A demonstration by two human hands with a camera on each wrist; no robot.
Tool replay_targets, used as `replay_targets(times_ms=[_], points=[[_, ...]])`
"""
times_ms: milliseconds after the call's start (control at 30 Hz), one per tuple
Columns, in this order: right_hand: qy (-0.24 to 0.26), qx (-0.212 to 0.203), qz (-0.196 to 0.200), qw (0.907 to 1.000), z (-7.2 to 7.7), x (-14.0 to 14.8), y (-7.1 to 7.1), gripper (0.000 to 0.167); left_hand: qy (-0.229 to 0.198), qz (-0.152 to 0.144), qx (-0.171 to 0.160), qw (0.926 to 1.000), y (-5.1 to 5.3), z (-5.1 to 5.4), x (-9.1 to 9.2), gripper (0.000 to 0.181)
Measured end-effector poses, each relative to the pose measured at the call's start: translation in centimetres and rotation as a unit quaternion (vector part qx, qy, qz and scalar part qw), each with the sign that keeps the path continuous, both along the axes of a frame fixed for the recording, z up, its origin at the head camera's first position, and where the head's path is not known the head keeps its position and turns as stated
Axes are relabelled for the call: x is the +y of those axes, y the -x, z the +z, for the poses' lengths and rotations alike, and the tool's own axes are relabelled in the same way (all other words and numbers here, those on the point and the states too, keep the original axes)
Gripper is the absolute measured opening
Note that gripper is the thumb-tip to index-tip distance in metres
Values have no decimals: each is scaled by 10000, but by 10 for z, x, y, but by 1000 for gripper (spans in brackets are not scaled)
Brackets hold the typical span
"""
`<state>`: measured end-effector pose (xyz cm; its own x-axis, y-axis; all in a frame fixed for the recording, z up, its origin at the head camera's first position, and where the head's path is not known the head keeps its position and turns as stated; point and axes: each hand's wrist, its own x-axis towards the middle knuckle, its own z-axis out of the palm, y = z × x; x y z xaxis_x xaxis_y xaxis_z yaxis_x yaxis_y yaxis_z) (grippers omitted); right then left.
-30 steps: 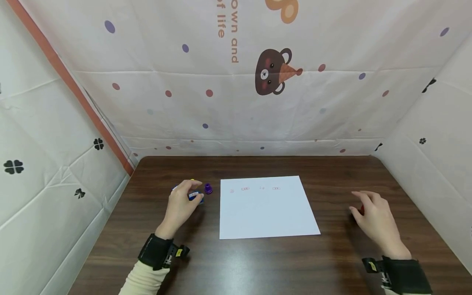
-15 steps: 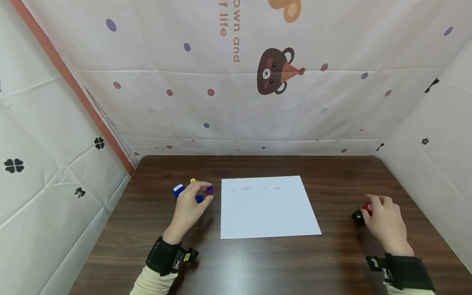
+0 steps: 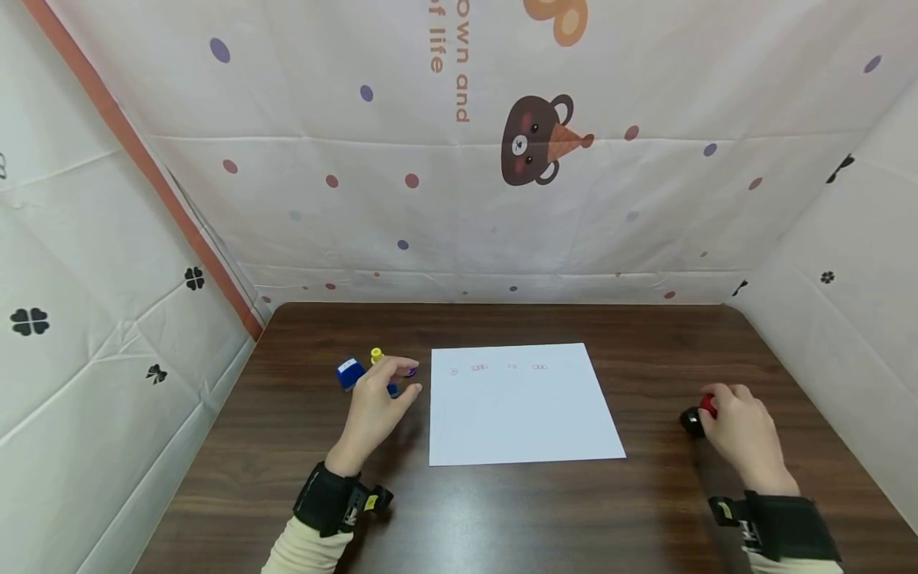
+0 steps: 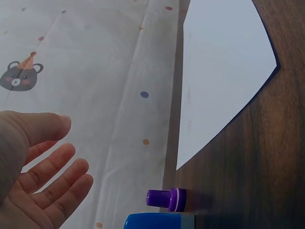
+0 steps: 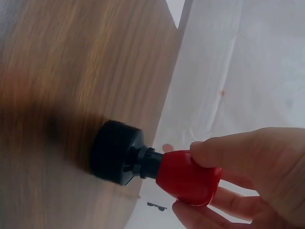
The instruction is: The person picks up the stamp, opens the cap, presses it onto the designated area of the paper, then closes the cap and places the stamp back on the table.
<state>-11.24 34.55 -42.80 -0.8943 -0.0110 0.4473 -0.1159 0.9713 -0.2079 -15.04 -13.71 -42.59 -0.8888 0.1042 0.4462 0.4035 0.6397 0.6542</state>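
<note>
In the right wrist view, my right hand (image 5: 252, 176) pinches the red knob (image 5: 188, 176) of a stamp with a wide black base (image 5: 116, 152). The stamp stands on the table; in the head view its black base (image 3: 691, 422) shows left of my fingers. My left hand (image 3: 376, 410) hovers with thumb and fingers apart, holding nothing. Beneath and around it are a blue piece with a white label (image 3: 350, 372), a second blue piece (image 3: 392, 389) partly hidden, a yellow knobbed piece (image 3: 376, 355) and a purple stamp-like piece (image 4: 167, 199).
A white sheet of paper (image 3: 523, 414) lies mid-table with a row of small red marks along its far edge. Printed cloth (image 3: 358, 223) hangs behind the brown wooden table (image 3: 502, 518) and along both sides.
My left hand has shifted right over the small pieces, uncovering the blue and yellow ones. My right hand has moved slightly right and turned, so the stamp's black base now shows.
</note>
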Motion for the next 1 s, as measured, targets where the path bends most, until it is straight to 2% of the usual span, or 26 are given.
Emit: replay_targets(times_ms=[200, 467, 600, 733, 867, 933, 1000], points=[[267, 258, 244, 9990, 1, -15, 7, 29, -133, -10, -150, 9998, 0, -3, 7, 28], [1016, 479, 582, 9920, -2, -51, 22, 31, -383, -115, -220, 9990, 0, -12, 30, 26], [1393, 441, 809, 9860, -4, -74, 28, 34, -727, -264, -185, 9968, 1, -17, 43, 25], [1789, 308, 850, 9797, -3, -97, 35, 35, -1176, -375, -316, 9918, 3, -20, 54, 25], [2430, -113, 844, 9663, 1, -116, 37, 35, -1543, -406, -535, 9857, 5, -23, 63, 26], [2803, -424, 876, 9550, 2, -124, 38, 35, -1688, -448, -603, 9828, 5, -24, 66, 27], [3178, -756, 934, 9405, 7, -133, 36, 34, -1810, -511, -681, 9798, 2, -19, 71, 29]])
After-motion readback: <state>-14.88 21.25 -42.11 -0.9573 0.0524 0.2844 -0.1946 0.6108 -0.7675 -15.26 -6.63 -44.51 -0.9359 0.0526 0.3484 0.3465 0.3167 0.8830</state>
